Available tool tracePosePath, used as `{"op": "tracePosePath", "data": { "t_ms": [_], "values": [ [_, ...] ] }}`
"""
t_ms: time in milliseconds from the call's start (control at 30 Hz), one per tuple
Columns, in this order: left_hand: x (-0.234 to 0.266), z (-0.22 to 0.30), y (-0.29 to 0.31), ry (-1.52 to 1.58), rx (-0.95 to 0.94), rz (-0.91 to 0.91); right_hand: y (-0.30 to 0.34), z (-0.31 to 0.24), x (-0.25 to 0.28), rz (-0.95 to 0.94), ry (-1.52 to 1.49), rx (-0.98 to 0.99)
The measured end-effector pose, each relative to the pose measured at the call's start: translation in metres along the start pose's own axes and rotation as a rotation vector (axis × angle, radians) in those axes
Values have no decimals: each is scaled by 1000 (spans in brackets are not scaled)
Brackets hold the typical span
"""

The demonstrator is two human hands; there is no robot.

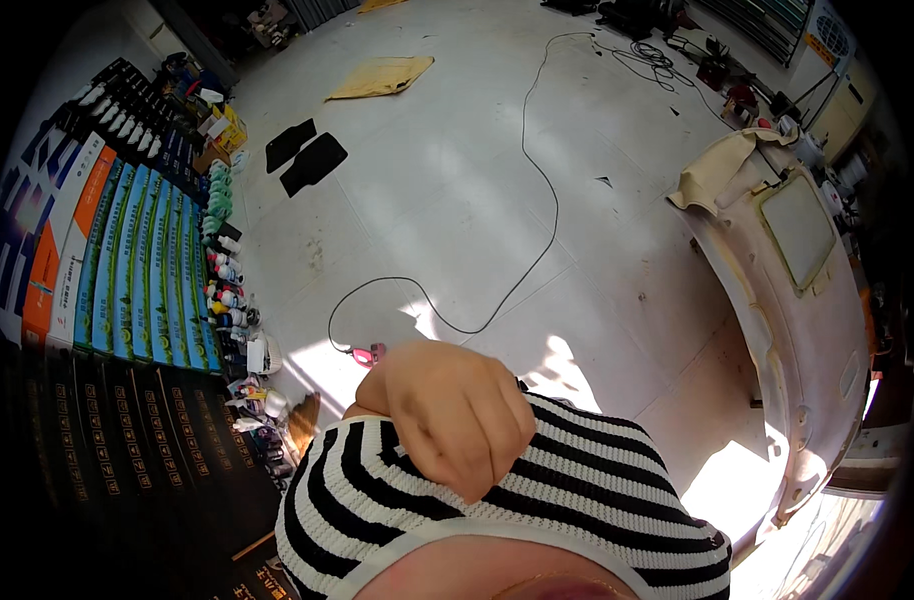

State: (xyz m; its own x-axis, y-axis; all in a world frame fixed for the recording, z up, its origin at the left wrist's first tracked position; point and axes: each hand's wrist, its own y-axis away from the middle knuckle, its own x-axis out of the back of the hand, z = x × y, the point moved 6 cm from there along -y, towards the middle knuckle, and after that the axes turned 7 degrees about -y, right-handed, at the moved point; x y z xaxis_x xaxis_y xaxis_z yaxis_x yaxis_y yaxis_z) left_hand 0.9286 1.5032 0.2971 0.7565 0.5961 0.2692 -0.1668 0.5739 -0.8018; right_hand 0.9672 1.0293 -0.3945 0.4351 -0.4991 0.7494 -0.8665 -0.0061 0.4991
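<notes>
My left hand (459, 415) is raised in front of my striped black-and-white top (597, 460), its fingers curled into a fist with the back of the hand uppermost. What the fingers hold, if anything, is hidden. Just beyond the wrist appears a small pink-red device (365, 355), joined to a thin black cable (556, 200) that winds away over the floor. I cannot tell whether the hand touches this device. My right hand does not show.
Blue-green boxes (147, 265) and black boxes (117, 430) are stacked at left, with bottles (227, 270) beside them. A large beige car headliner panel (777, 320) stands at right. Black mats (314, 165) and a tan sheet (382, 78) lie on the pale floor (447, 200).
</notes>
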Motion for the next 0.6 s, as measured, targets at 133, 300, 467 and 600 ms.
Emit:
{"op": "tracePosePath", "data": {
  "t_ms": [133, 300, 467, 600],
  "values": [
    [40, -79, 51, 10, 273, 742, 21, 13, 55, 74, -161, -172],
    [46, -136, 78, 100, 385, 1009, 30, 23, 81, 125, -225, -235],
    [50, -163, 81, 225, 417, 1067, 31, 26, 79, 149, -268, -266],
    [65, -182, 90, 276, 421, 1050, 27, 24, 78, 165, -294, -298]
  ]
}}
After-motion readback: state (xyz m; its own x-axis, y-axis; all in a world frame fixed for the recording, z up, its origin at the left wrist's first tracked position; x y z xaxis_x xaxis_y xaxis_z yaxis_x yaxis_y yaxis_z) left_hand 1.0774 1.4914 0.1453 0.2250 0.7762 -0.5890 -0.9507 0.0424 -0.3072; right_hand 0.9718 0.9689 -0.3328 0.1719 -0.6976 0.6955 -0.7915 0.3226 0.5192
